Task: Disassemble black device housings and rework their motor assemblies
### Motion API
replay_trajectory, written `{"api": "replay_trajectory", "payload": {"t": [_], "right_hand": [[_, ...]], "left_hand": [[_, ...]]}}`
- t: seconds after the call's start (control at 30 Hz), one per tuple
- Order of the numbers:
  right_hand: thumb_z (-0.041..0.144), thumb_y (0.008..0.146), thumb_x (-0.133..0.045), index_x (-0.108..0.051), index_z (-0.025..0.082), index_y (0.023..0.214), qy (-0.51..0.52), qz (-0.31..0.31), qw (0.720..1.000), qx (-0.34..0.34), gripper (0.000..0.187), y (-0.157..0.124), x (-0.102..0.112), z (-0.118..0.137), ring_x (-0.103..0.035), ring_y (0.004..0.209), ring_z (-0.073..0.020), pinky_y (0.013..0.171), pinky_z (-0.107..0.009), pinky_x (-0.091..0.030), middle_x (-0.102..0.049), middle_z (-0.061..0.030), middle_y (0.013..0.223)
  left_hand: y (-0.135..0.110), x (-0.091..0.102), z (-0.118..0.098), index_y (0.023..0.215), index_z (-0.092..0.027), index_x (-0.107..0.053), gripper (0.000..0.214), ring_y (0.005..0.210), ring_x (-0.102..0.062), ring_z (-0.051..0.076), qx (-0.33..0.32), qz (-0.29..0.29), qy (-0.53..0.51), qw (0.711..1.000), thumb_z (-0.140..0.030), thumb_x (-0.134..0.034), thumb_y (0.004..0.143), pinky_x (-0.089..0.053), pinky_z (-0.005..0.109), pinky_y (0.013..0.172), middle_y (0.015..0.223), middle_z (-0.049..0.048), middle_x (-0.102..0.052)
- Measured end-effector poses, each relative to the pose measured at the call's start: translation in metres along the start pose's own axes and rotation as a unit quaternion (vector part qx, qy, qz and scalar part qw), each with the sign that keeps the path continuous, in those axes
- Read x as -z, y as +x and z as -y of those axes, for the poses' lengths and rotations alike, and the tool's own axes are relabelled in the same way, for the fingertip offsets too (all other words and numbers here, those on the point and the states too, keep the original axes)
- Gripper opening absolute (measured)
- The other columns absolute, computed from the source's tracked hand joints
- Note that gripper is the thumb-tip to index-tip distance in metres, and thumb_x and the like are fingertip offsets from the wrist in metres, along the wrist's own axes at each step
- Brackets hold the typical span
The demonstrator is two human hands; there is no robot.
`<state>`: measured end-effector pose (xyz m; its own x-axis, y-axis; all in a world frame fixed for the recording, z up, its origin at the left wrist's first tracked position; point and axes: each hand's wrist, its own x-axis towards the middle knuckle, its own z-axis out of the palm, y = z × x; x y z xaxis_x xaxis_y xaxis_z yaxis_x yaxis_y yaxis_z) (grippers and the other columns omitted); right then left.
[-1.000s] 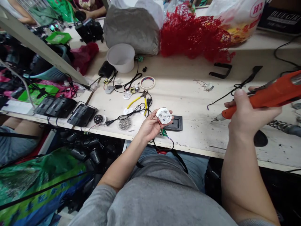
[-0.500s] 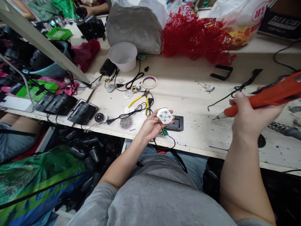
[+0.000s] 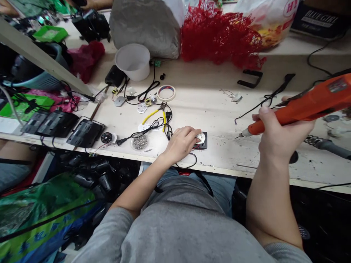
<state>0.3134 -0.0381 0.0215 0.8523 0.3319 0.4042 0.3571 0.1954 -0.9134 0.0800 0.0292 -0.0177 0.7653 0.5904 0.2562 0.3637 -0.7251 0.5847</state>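
My left hand is palm down, its fingers closed on a silvery LED plate at the black plastic housing near the bench's front edge. The fingers cover much of the plate, and the green circuit board is hidden. A dark cable loops out below the hand. My right hand grips an orange electric screwdriver, its thin bit pointing left above the bench. To the left of my left hand lie yellow-handled cutters and a round dish of small screws.
A white tub and a tape roll stand farther back. Red netting lies at the rear. Black housings line the left front edge. A soldering iron rests in a coil holder at right. Another person's hand is at top left.
My left hand has turned from palm up to palm down, bringing the LED plate onto or just over the black housing. The right hand still holds the screwdriver. The whole view has shifted slightly.
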Motion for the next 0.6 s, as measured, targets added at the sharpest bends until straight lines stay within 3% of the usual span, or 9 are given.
{"api": "replay_trajectory", "payload": {"t": [0.13, 0.27, 0.47, 0.6], "right_hand": [[0.029, 0.058, -0.078, -0.055, 0.022, 0.090, -0.005, 0.039, 0.999, -0.001, 0.041, -0.010, 0.000, 0.023, -0.064, 0.051, -0.0177, 0.054, -0.037, -0.056, -0.062, 0.0067, 0.067], [0.026, 0.062, -0.079, -0.061, 0.019, 0.091, 0.006, 0.069, 0.998, -0.009, 0.035, -0.018, -0.001, 0.040, -0.065, 0.050, -0.0180, 0.049, -0.034, -0.053, -0.062, 0.0061, 0.063], [0.029, 0.070, -0.083, -0.064, 0.023, 0.096, 0.027, 0.128, 0.991, -0.005, 0.032, -0.031, -0.006, 0.048, -0.065, 0.054, -0.0180, 0.053, -0.034, -0.054, -0.065, 0.0061, 0.065], [0.036, 0.073, -0.083, -0.065, 0.025, 0.085, 0.013, 0.161, 0.987, -0.014, 0.024, -0.037, -0.011, 0.049, -0.065, 0.057, -0.0184, 0.061, -0.037, -0.056, -0.065, 0.0042, 0.067]], "left_hand": [[0.009, 0.004, -0.005, 0.121, -0.019, -0.063, 0.028, 0.095, -0.060, 0.024, -0.042, 0.069, 0.116, 0.990, -0.023, -0.046, 0.099, -0.049, 0.038, 0.083, 0.109, 0.0110, -0.064], [0.012, 0.013, -0.005, 0.124, -0.019, -0.062, 0.031, 0.096, -0.058, 0.023, -0.064, 0.095, 0.116, 0.987, -0.021, -0.048, 0.096, -0.049, 0.036, 0.083, 0.110, 0.0104, -0.061], [0.016, 0.019, -0.013, 0.122, -0.020, -0.063, 0.033, 0.096, -0.055, 0.024, -0.073, 0.133, 0.162, 0.975, -0.013, -0.046, 0.094, -0.049, 0.037, 0.080, 0.109, 0.0114, -0.057], [0.019, 0.021, -0.024, 0.117, -0.018, -0.064, 0.034, 0.098, -0.053, 0.027, -0.090, 0.167, 0.227, 0.955, -0.007, -0.045, 0.091, -0.048, 0.039, 0.078, 0.109, 0.0135, -0.057]]}}
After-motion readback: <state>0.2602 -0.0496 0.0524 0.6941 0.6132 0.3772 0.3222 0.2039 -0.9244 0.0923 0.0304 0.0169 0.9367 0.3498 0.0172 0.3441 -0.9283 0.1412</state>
